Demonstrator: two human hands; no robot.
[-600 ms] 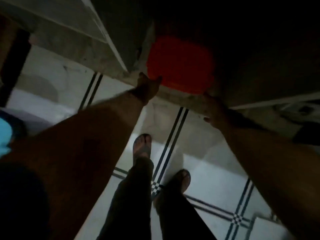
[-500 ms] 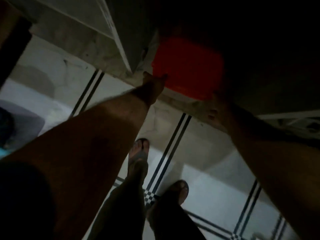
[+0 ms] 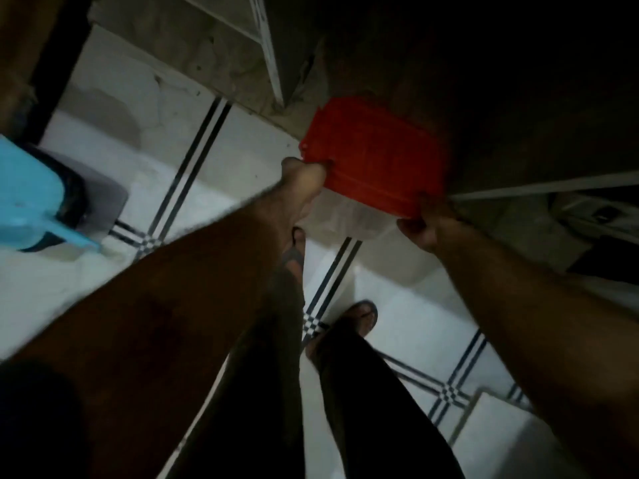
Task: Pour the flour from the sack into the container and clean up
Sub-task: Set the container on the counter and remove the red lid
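Hands: left hand [image 3: 304, 178] and right hand [image 3: 423, 228] are clamped on the red-lidded container [image 3: 375, 167].
Risk: container could be dropped (dim light, edge-only hold).

Red lid [image 3: 373, 167]: far edge lost in dark recess; container body beneath not discernible. Left hand [image 3: 304, 183]: fingertips hidden under lid's near-left edge, motion-blurred. Right hand [image 3: 427, 229]: fingers tucked behind lid's near-right corner, grip details unclear. Blue plastic item [image 3: 31, 195]: cut by left frame edge, possibly dustpan. Upper right of frame too dark to read. Left foot [image 3: 294, 254] mostly covered by left forearm. Dark object [image 3: 601, 212] at right edge unidentifiable.
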